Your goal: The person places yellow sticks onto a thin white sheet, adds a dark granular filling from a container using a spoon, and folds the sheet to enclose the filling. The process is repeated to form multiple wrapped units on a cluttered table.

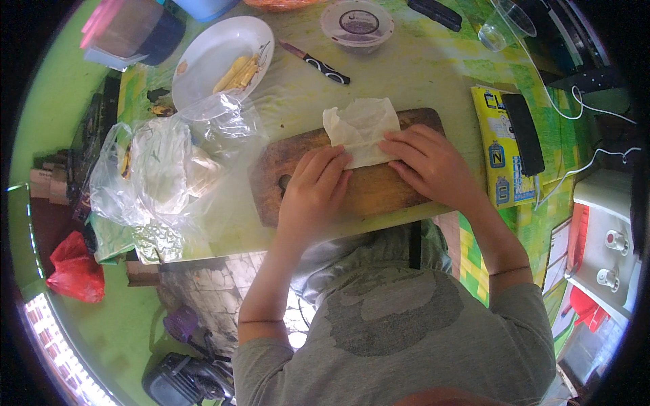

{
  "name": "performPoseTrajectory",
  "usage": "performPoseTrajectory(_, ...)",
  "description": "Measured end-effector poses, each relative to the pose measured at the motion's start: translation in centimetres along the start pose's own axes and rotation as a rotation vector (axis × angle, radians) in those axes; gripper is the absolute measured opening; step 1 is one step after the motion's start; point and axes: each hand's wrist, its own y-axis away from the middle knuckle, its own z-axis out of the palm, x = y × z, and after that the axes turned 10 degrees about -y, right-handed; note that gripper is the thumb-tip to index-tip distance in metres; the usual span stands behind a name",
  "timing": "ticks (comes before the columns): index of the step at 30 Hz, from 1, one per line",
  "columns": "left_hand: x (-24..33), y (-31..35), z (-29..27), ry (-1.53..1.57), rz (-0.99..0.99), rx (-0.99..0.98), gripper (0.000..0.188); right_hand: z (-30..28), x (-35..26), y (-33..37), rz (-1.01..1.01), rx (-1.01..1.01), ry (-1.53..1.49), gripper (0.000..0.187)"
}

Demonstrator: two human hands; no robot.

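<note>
A thin, pale wrapper sheet point(362, 122) lies on a brown wooden cutting board point(379, 193) with a hole near its left end. My left hand point(315, 179) pinches the wrapper's near left corner. At the near right edge, my right hand point(423, 162) has its fingertips pressed on the wrapper. A low ridge runs along the wrapper's near edge between both hands; whether anything is inside is hidden. Beyond the board lies a knife point(318, 62) with a black and white patterned handle. A white plate point(196, 54) to the far left holds several yellowish strips point(237, 73).
A clear plastic bag point(162, 169) with pale sheets sits left of the board. A lidded round tub point(357, 26) stands at the back, a clear cup point(506, 27) at the far right. A black phone point(523, 134) lies on a yellow packet point(492, 149) at right, near a white cable point(569, 177).
</note>
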Motion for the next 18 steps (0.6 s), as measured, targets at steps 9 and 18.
performPoseTrajectory(9, -0.04, -0.4, 0.26, 0.001, -0.017, 0.002, 0.025, -0.12, 0.01, -0.18, 0.005, 0.03, -0.05, 0.034)
performPoseTrajectory(18, 0.18, -0.48, -0.13, -0.045, 0.009, -0.02, 0.018, 0.3, 0.23, 0.36, -0.012, 0.023, 0.057, 0.034)
